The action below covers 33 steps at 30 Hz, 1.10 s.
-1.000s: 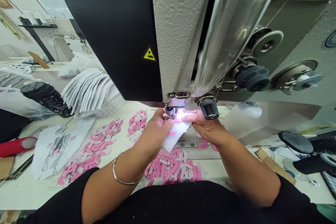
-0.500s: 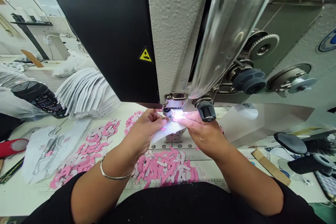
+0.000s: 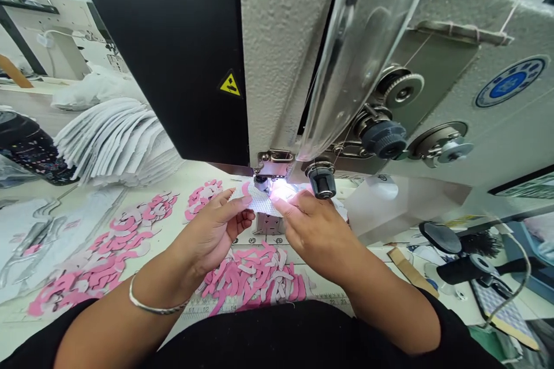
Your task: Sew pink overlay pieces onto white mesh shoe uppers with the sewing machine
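My left hand [image 3: 214,232] and my right hand [image 3: 314,235] hold a white mesh fabric piece [image 3: 255,203] by its edges, close under the sewing machine's presser foot [image 3: 262,183]. A curved pink strip [image 3: 246,189] shows along the mesh's upper edge. The fingertips of my right hand press the mesh close to the lit needle area, and my right hand hides part of the fabric. A heap of pink and white crescent cutouts [image 3: 253,279] lies below my wrists on the table.
The sewing machine head [image 3: 281,57] fills the top, with tension dials [image 3: 383,138] and a clear guard [image 3: 367,40]. More pink cutouts [image 3: 104,259] and a white mesh stack [image 3: 116,141] lie left. A clear plastic sheet [image 3: 389,202] and black tools [image 3: 463,268] are right.
The mesh piece has swung from hanging toward me to lying sideways under the foot. My fingers have spread along it, and the view has turned, shifting the machine left.
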Tool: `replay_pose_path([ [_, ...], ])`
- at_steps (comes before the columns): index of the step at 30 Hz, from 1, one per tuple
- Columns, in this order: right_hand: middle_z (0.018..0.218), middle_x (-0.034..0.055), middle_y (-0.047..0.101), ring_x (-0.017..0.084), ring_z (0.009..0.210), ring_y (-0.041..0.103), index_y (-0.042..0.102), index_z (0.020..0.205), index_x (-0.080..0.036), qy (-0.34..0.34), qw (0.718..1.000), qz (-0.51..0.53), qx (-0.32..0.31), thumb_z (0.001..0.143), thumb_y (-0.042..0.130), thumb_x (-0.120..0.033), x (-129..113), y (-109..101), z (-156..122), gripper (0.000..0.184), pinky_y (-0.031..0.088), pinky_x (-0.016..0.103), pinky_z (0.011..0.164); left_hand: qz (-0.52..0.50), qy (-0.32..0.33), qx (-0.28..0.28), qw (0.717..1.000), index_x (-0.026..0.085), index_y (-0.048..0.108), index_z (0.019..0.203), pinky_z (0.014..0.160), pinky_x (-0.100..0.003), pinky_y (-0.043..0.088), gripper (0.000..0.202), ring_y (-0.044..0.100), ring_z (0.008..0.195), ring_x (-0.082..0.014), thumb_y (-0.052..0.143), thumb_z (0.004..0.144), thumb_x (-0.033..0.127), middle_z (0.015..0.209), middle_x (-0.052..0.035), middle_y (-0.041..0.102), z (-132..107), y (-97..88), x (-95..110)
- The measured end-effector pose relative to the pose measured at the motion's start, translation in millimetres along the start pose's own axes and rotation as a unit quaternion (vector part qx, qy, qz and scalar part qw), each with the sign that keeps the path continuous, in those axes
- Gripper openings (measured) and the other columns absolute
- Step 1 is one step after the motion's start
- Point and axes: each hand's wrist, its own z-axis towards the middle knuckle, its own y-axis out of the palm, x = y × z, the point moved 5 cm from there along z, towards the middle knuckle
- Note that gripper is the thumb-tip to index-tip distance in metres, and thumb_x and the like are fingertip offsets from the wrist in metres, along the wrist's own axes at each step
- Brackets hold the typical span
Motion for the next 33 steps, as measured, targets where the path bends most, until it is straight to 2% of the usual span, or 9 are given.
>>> replay_pose_path([
  [6,0.107,0.0132,0.061,0.028,0.102,0.056,0.056,0.136,-0.016,0.03,0.998,0.062,-0.015,0.09,0.055,-0.019,-1,7,0,0.046,0.052,0.045,0.091,0.013,0.04,-0.002,0.999,0.018,0.062,0.085,0.065,-0.021,0.049,0.027,0.06,0.07,-0.0105,0.083,0.069,0.013,0.079,0.0009,0.064,14,0.1,8],
  [11,0.102,0.0131,0.061,0.027,0.103,0.055,0.056,0.134,-0.011,0.019,0.995,0.09,0.032,0.092,0.052,-0.02,-5,13,-1,0.044,0.052,0.047,0.095,0.017,0.057,-0.034,0.998,0.018,0.064,0.084,0.064,-0.022,0.048,0.025,0.059,0.068,-0.0106,0.084,0.068,0.015,0.077,0.0019,0.064,24,1.2,12],
  [19,0.1,0.0126,0.062,0.028,0.103,0.055,0.058,0.131,-0.01,0.012,0.995,0.065,0.071,0.091,0.053,-0.019,-5,16,-2,0.041,0.053,0.047,0.095,0.044,0.078,-0.023,0.996,0.019,0.064,0.083,0.063,-0.023,0.045,0.025,0.058,0.067,-0.0101,0.085,0.069,0.02,0.074,0.0022,0.064,27,-5.7,11],
  [24,0.1,0.0119,0.062,0.027,0.1,0.055,0.06,0.126,-0.01,0.015,0.99,0.068,0.126,0.092,0.058,-0.024,-7,24,-4,0.037,0.053,0.046,0.093,0.049,0.088,-0.01,0.995,0.018,0.064,0.08,0.068,-0.025,0.047,0.025,0.059,0.071,-0.011,0.086,0.068,0.02,0.076,0.0013,0.065,35,-8.7,12],
  [27,0.099,0.0109,0.062,0.026,0.096,0.056,0.063,0.119,-0.014,0.028,0.986,0.055,0.156,0.091,0.062,-0.027,-6,28,-6,0.031,0.052,0.045,0.089,0.069,0.084,-0.004,0.994,0.017,0.063,0.077,0.066,-0.026,0.045,0.023,0.056,0.066,-0.0105,0.085,0.069,0.021,0.072,0.0012,0.063,42,-11.5,12],
  [33,0.1,0.0094,0.061,0.025,0.097,0.056,0.063,0.118,-0.018,0.039,0.985,0.029,0.165,0.092,0.062,-0.031,-5,27,-4,0.029,0.048,0.045,0.091,0.073,0.08,0.012,0.994,0.018,0.061,0.072,0.061,-0.026,0.042,0.026,0.054,0.062,-0.0106,0.085,0.067,0.022,0.064,0.0028,0.058,47,-13.9,12],
])
